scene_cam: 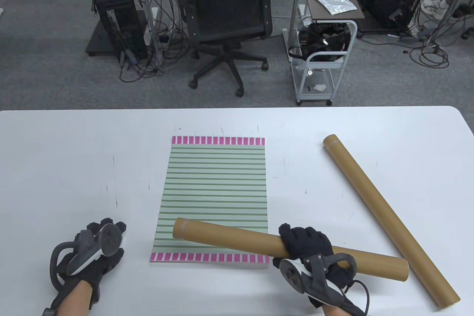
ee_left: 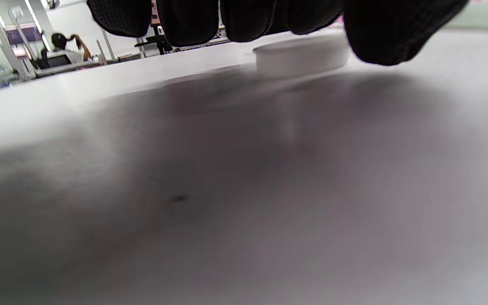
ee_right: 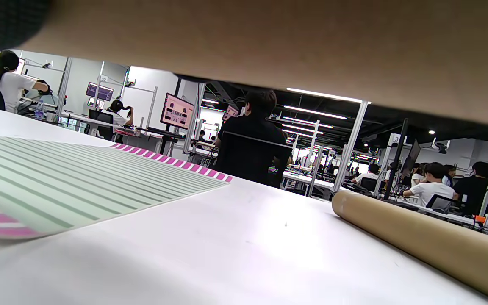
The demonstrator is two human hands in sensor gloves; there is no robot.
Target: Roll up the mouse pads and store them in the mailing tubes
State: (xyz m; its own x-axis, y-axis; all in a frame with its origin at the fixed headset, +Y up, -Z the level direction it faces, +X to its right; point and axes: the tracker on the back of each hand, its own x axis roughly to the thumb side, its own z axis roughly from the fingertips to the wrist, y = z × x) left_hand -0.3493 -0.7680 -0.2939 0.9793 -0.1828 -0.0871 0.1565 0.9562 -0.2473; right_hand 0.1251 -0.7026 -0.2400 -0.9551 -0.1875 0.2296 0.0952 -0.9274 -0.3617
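Right hand, fingers curled round a brown cardboard mailing tube, holds it across the flat green-striped, pink-edged mouse pad. Second brown tube lies on the white counter, contents not visible. Left hand rests relaxed, fingertips beside a small white round cap.

I see a pale green mouse pad with darker stripes and pink-checked ends, two brown tubes, white table.
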